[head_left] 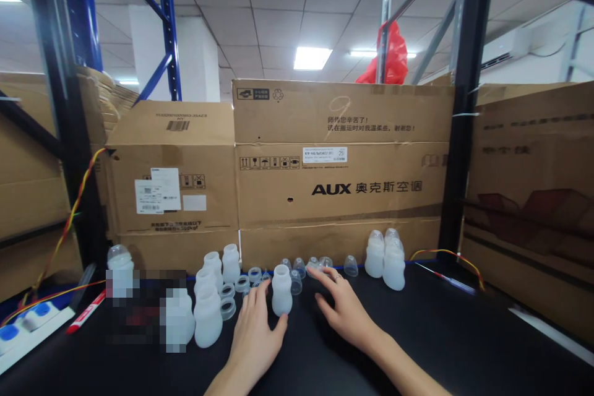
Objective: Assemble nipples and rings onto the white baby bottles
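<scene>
A frosted baby bottle (281, 294) without a top stands upright at the middle of the black table. My left hand (257, 328) is just to its left, fingers stretched forward and thumb apart near the bottle's base; whether the thumb touches it I cannot tell. Beyond those fingertips lie clear collar rings (227, 308) and a teat (265, 276), partly hidden. My right hand (341, 306) hovers to the right of the bottle with fingers spread, its index fingertip close to clear dome caps (299, 268). Another dome cap (351, 266) sits farther right.
Several open bottles (208, 315) stand at left. Capped bottles (393, 266) group at back right, and another (120, 269) is at far left. A red marker (86, 310), a power strip (34, 328) and a screwdriver (448, 279) lie near the sides. Cardboard (338, 198) walls the back.
</scene>
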The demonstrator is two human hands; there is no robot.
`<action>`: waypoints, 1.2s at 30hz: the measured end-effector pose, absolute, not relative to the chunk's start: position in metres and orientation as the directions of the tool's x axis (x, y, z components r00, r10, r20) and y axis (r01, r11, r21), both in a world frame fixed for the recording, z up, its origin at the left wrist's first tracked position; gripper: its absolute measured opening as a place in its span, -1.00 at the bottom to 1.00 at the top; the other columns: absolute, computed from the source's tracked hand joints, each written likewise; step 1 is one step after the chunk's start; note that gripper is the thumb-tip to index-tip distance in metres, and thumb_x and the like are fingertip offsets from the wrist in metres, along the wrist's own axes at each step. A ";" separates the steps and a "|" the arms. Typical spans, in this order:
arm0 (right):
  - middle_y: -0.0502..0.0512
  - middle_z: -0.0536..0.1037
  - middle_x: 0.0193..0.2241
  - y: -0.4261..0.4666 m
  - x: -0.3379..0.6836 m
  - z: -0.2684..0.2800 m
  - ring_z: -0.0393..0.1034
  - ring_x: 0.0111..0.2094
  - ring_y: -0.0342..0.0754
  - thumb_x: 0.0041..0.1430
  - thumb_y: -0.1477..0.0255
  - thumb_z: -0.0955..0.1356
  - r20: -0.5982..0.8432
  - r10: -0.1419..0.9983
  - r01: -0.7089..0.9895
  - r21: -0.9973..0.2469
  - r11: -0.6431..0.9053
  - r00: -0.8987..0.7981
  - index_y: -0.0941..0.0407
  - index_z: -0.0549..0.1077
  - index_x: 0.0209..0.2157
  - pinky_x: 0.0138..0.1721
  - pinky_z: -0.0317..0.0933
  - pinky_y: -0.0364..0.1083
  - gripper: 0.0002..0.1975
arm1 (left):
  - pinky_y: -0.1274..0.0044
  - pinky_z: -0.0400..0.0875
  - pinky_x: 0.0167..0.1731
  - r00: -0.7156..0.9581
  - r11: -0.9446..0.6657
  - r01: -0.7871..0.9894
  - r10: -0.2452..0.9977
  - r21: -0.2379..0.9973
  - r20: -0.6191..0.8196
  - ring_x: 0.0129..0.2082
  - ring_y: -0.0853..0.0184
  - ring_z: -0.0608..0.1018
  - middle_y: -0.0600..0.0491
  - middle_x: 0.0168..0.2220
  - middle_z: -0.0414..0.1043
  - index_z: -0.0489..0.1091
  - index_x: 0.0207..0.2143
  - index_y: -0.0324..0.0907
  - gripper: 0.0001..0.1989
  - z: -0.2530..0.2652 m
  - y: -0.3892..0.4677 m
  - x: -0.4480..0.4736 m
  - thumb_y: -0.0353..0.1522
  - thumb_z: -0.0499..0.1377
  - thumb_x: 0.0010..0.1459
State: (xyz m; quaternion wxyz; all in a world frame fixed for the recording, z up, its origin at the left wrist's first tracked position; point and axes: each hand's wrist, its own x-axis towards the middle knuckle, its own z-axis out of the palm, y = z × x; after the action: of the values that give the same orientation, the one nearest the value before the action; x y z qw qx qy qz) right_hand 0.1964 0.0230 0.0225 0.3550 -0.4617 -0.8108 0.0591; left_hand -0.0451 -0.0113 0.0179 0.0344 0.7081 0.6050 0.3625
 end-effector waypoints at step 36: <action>0.08 0.58 -0.02 -0.024 0.171 0.046 0.47 -0.02 0.04 0.23 0.19 0.52 0.394 0.816 -0.224 -0.918 0.327 -0.424 -0.11 0.47 0.22 0.16 0.26 0.14 -0.46 | 0.51 0.54 -0.27 0.193 -0.664 0.609 0.654 0.433 0.732 -0.26 0.28 0.61 0.04 -0.13 0.55 0.41 0.06 -0.05 -0.69 0.050 -0.036 -0.044 -0.33 0.26 0.27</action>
State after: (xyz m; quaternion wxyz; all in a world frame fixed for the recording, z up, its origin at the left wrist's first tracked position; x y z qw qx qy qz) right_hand 0.1711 -0.0237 0.0462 0.4869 -0.2263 -0.6531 0.5340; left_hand -0.0443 -0.0357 0.0501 0.0229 0.7719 0.4091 0.4861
